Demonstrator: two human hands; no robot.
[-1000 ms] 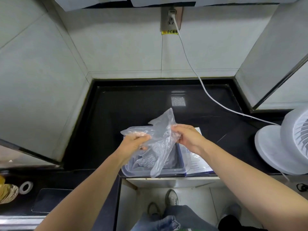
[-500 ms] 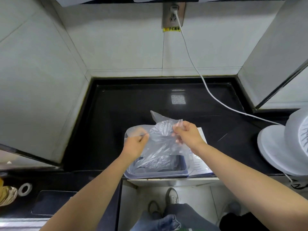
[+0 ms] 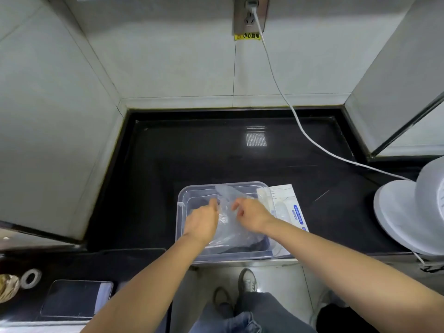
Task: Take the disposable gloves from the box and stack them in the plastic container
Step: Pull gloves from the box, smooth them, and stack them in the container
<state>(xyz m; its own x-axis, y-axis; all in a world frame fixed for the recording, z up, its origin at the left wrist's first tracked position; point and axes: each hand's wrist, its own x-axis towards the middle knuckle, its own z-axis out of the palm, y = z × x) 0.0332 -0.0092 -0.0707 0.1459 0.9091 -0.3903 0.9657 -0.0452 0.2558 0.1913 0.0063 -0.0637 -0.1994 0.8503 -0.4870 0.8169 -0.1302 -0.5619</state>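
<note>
- Head view: the left hand (image 3: 203, 222) and the right hand (image 3: 252, 216) reach into the clear plastic container (image 3: 228, 257), which stands at the front edge of the black counter (image 3: 192, 159).
- Both hands have their fingers curled, each pinching one side of a clear glove (image 3: 227, 197). The glove lies between them, inside the container, with one crumpled tip sticking up toward the far rim.
- The glove box (image 3: 288, 205), a flat white pack with a blue label, lies just beside the container on its right.
- A white fan (image 3: 408, 212) stands at the far right, and a white cable (image 3: 300, 126) runs from the wall socket (image 3: 251, 20) toward it.
</note>
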